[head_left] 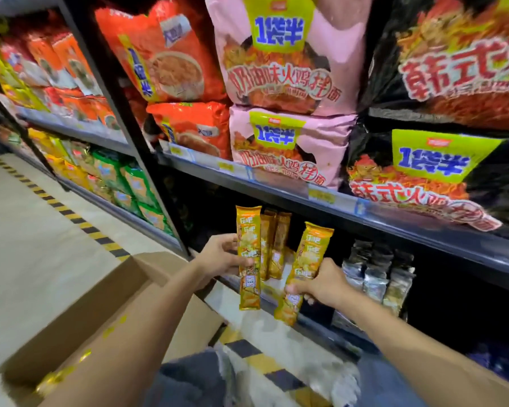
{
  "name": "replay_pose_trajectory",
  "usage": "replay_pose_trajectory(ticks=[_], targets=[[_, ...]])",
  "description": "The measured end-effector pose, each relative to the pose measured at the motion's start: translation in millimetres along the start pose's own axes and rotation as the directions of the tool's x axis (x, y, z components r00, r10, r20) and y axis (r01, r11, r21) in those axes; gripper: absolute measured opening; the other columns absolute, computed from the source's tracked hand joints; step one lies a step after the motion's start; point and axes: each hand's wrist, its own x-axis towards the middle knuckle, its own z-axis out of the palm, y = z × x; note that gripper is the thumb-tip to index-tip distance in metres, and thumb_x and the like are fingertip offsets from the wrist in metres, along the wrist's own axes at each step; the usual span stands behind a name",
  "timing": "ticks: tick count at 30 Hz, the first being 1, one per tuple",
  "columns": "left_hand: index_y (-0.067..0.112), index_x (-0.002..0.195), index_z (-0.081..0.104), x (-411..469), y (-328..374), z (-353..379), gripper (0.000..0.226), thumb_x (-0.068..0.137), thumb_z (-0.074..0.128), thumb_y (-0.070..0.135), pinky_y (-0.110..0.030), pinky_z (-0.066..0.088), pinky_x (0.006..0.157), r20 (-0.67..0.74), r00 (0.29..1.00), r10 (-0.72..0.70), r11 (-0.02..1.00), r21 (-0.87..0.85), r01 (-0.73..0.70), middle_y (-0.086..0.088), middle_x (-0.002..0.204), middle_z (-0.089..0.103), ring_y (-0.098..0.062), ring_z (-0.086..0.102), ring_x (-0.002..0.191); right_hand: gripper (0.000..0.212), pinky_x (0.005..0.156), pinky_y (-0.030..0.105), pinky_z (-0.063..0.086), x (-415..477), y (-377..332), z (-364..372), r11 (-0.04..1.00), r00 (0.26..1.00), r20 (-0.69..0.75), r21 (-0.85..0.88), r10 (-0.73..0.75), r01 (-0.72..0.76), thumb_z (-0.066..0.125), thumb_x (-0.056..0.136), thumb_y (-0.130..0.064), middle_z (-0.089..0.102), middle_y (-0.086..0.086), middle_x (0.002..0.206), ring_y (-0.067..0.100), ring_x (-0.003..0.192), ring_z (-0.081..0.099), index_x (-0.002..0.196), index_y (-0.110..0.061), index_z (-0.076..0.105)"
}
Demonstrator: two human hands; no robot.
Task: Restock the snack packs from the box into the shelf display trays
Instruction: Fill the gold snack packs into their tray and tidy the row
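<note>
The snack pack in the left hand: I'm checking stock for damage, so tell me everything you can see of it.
The left snack pack is a long, narrow sleeve of glossy orange-yellow film with a crimped top end, repeated pale green logo blocks and a white patch lower down. It looks sealed and uncrushed. It is held nearly upright before the lower shelf, gripped at its middle by the left hand, thumb across the front.

The box (80,312) is cut off at the bottom, and the left arm (124,333) hides most of its inside. The left hand (221,257) has fingers tucked behind the left pack (249,254). The right hand (326,284) covers part of the right pack (307,257). The price tags (321,195) are too blurry to read. The pink bag (285,54) is cut at the top, the black bag (467,54) at the right.
</note>
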Motion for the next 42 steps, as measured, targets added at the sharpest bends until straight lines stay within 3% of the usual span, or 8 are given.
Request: replay_pose_trajectory(ticks=[3,6,11,15,20,31,38,42], targets=[[-0.001,0.104,0.065,43,-22,-1,0.032,0.073,0.071,-0.010,-0.025,0.057,0.059,0.000,1.000,0.004,1.000,-0.003,-0.004,-0.006,0.083,0.071,-0.015,0.069,0.069,0.024,0.048,0.015,0.045,39,4,16,0.999,0.993,-0.108,-0.012,0.046,-0.048,0.080,0.068,-0.008,0.064,0.001,0.065,0.002,0.046,0.059,0.068,-0.013,0.057],[-0.003,0.099,0.066,90,-48,-4,0.029,0.073,0.069,-0.014,-0.026,0.058,0.057,0.005,0.999,0.033,0.999,-0.019,-0.033,0.003,0.070,0.071,-0.008,0.067,0.061,0.022,0.075,0.032,0.054,86,11,37,0.997,0.971,-0.228,-0.004,0.076,-0.079,0.081,0.068,-0.017,0.070,0.008,0.091,0.023,0.086,0.067,0.081,-0.014,0.063],[0.000,0.108,0.060,152,-90,-5,0.045,0.070,0.066,-0.022,-0.019,0.055,0.056,-0.052,0.997,0.052,0.995,-0.085,-0.056,0.010,0.062,0.070,0.000,0.065,0.058,0.037,0.081,0.036,0.049,147,20,64,0.972,0.938,-0.328,-0.159,0.111,-0.171,0.073,0.076,-0.041,0.067,0.012,0.105,0.032,0.103,0.061,0.093,-0.011,0.062],[0.006,0.098,0.058,183,-118,-6,0.035,0.072,0.070,-0.014,-0.021,0.055,0.052,-0.120,0.992,0.025,0.983,-0.180,-0.046,0.005,0.070,0.071,-0.004,0.068,0.059,0.031,0.079,0.037,0.049,178,40,88,0.954,0.928,-0.351,-0.215,0.126,-0.210,0.070,0.079,-0.042,0.065,0.014,0.107,0.033,0.103,0.060,0.083,-0.017,0.052],[0.012,0.088,0.059,207,-140,-6,0.033,0.072,0.069,-0.016,-0.023,0.057,0.057,-0.078,0.997,0.012,0.981,-0.193,-0.027,0.007,0.068,0.073,-0.005,0.069,0.064,0.029,0.081,0.036,0.049,198,61,107,0.956,0.914,-0.385,-0.198,0.126,-0.216,0.072,0.078,-0.034,0.066,0.012,0.108,0.032,0.104,0.061,0.098,-0.014,0.063],[0.002,0.109,0.065,205,-170,2,0.036,0.075,0.070,-0.008,-0.033,0.058,0.076,-0.122,0.992,0.021,0.988,-0.148,-0.039,-0.012,0.100,0.070,-0.017,0.069,0.084,0.041,0.091,0.043,0.051,207,72,125,0.956,0.905,-0.407,-0.197,0.124,-0.219,0.073,0.080,-0.026,0.059,0.013,0.122,0.033,0.114,0.057,0.114,-0.011,0.055],[0.002,0.118,0.061,198,-180,4,0.042,0.077,0.071,-0.004,-0.024,0.058,0.061,-0.065,0.994,-0.085,0.992,-0.102,0.078,-0.007,0.106,0.066,-0.013,0.067,0.085,0.045,0.093,0.045,0.050,209,81,125,0.958,0.914,-0.396,-0.217,0.089,-0.188,0.073,0.080,-0.021,0.058,0.014,0.124,0.033,0.118,0.054,0.118,-0.010,0.050],[0.013,0.121,0.062,199,-188,5,0.048,0.077,0.072,-0.001,-0.043,0.059,0.077,-0.071,0.993,-0.100,0.994,0.030,0.102,-0.007,0.118,0.065,-0.022,0.065,0.103,0.042,0.092,0.043,0.050,209,83,128,0.955,0.911,-0.409,-0.251,0.046,-0.161,0.071,0.082,-0.022,0.060,0.013,0.123,0.032,0.118,0.054,0.119,-0.014,0.053]])
